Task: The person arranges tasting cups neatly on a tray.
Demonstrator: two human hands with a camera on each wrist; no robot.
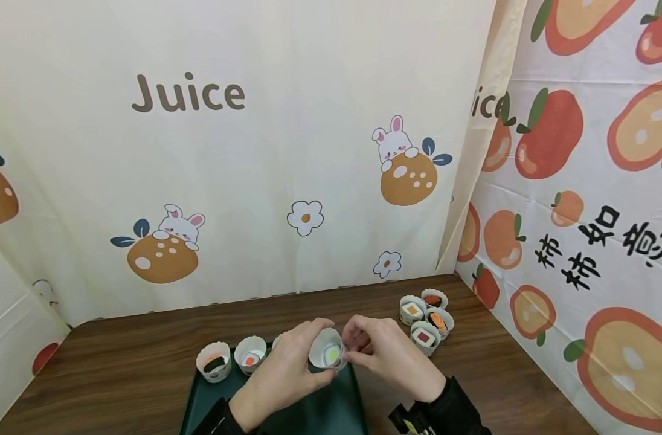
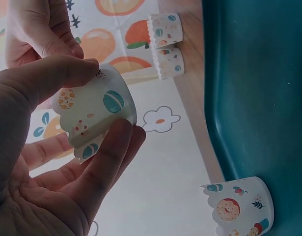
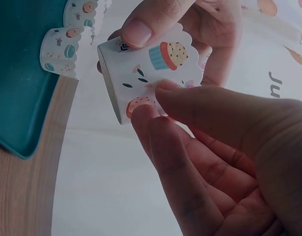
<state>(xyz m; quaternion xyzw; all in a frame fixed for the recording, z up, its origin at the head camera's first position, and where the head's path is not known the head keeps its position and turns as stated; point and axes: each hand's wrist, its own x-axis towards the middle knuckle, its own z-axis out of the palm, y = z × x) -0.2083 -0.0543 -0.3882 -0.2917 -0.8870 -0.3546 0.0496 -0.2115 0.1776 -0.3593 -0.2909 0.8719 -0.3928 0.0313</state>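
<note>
A paper baking cup [image 1: 327,348] with a scalloped rim holds a small sushi piece [image 1: 331,354], white with a green centre. My left hand [image 1: 293,356] grips this cup above the dark green tray [image 1: 331,405], thumb and fingers round its wall. On the cup's right side, my right hand [image 1: 382,350] pinches at the wall with thumb and fingertips. Cupcake and leaf prints show on the cup [image 3: 136,73] in the right wrist view. Two more cups, one with dark-topped sushi [image 1: 214,362] and one with orange-centred sushi [image 1: 250,355], stand at the tray's back left.
Another cup rim [image 1: 275,342] peeks out behind my left hand. Several sushi-filled cups [image 1: 426,338] stand grouped at the table's back right. The brown wooden table [image 1: 130,362] meets printed cloths [image 1: 244,181] at the back and right.
</note>
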